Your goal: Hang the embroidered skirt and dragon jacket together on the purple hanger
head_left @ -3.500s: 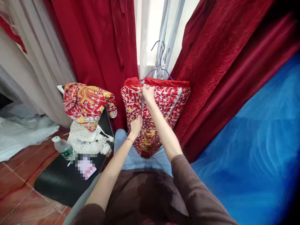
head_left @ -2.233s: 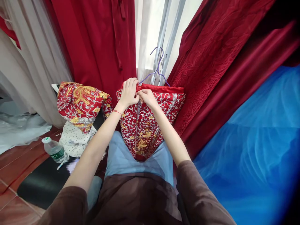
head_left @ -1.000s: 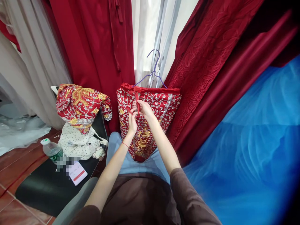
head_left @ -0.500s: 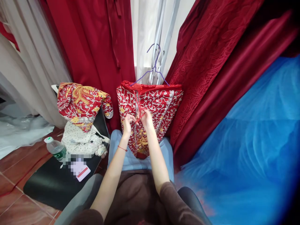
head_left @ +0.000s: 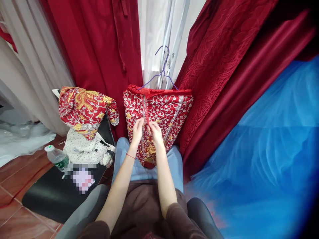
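A red garment with silver and gold embroidery (head_left: 164, 109) stands upright across my lap, its red waistband hung from a purple wire hanger (head_left: 163, 71). Thin red ribbon (head_left: 146, 111) strands run down its front from the waistband. My right hand (head_left: 156, 132) is closed, pinching the ribbon in front of the embroidery. Close beside it, my left hand (head_left: 138, 131) has its fingers pressed together at the ribbon's left side; the fingertips partly hide what they grip.
On the left, another embroidered red garment (head_left: 83, 104) drapes over a black chair (head_left: 47, 196). A spotted white cloth bag (head_left: 79, 146), a water bottle (head_left: 56, 157) and a blurred-out pinkish item lie on the seat. Red curtains (head_left: 99, 39) and blue tulle (head_left: 264, 142) surround me.
The small loop of ribbon between my hands is gone and the strands now hang straighter. My right hand has lowered slightly; my left hand has turned more upright.
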Available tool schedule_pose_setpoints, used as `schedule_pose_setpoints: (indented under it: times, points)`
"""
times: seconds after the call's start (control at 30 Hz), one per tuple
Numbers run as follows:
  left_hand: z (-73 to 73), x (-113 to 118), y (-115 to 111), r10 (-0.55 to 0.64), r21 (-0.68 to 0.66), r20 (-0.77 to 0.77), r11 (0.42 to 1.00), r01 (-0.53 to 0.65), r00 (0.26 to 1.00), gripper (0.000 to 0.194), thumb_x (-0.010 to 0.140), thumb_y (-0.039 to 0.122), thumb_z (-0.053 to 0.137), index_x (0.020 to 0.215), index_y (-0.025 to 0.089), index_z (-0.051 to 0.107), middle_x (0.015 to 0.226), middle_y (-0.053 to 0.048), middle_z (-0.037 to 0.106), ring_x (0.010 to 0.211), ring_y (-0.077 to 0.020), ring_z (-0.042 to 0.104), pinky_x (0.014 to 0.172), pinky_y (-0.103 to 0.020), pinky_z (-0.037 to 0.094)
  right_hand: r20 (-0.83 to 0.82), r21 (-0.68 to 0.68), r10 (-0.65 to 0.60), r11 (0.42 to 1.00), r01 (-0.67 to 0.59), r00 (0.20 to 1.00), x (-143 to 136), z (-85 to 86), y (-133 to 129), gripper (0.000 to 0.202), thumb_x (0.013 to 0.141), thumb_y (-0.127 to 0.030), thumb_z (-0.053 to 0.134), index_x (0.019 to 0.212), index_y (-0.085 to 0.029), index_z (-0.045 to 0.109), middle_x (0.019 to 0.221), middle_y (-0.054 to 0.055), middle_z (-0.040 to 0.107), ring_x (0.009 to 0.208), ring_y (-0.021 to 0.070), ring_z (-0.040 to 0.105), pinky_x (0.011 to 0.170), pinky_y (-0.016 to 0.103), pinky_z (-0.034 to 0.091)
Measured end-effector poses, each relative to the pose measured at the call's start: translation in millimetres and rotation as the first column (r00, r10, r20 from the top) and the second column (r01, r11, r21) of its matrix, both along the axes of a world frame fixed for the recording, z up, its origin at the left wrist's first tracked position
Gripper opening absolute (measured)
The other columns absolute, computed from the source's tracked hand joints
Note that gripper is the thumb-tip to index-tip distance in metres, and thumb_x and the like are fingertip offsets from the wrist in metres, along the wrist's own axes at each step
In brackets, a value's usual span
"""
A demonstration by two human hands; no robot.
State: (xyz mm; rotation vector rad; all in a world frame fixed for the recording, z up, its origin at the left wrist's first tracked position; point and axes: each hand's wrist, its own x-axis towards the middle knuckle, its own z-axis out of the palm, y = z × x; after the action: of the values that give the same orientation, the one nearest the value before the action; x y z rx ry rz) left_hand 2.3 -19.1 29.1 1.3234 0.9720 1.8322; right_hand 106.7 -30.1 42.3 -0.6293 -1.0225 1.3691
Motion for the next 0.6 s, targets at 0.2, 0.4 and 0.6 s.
schedule_pose_setpoints:
  times: [0.2,0.4,0.6]
  points:
    - [25.8,8,9,-0.051,-0.021,-0.170,0.999,0.048,0.984,0.023,0.087,0.042,0.068,0.082,0.019,0.065,0.084,-0.003,0.073,0.084,-0.0177,0.069,0.084,-0.030,0.053,0.082,-0.030,-0.022,0.999,0.025,0.996,22,-5.7,-13,0.030,0.073,-0.045,0.076,0.092,-0.022,0.070,0.063,-0.003,0.063,0.049,0.0084,0.045,0.044,0.023,0.028]
    - [20.9,7,11,-0.027,-0.046,-0.163,0.999,0.019,0.986,0.015,0.093,0.030,0.058,0.086,0.018,0.064,0.087,-0.006,0.075,0.086,-0.0174,0.072,0.085,-0.030,0.056,0.175,-0.013,-0.049,0.999,0.052,0.983,35,-16.8,-17,0.029,0.072,-0.046,0.078,0.085,-0.021,0.070,0.071,0.002,0.073,0.060,0.0129,0.063,0.063,0.027,0.051]
    - [8.4,-5,10,-0.044,-0.104,-0.132,0.994,0.031,0.990,0.024,0.098,0.043,0.053,0.095,0.020,0.059,0.079,-0.001,0.069,0.062,-0.0120,0.065,0.056,-0.021,0.051,0.352,0.049,-0.152,0.988,0.144,0.924,36,-23.6,-18,0.031,0.074,-0.046,0.074,0.087,-0.019,0.071,0.081,0.003,0.076,0.077,0.0172,0.072,0.076,0.030,0.058]
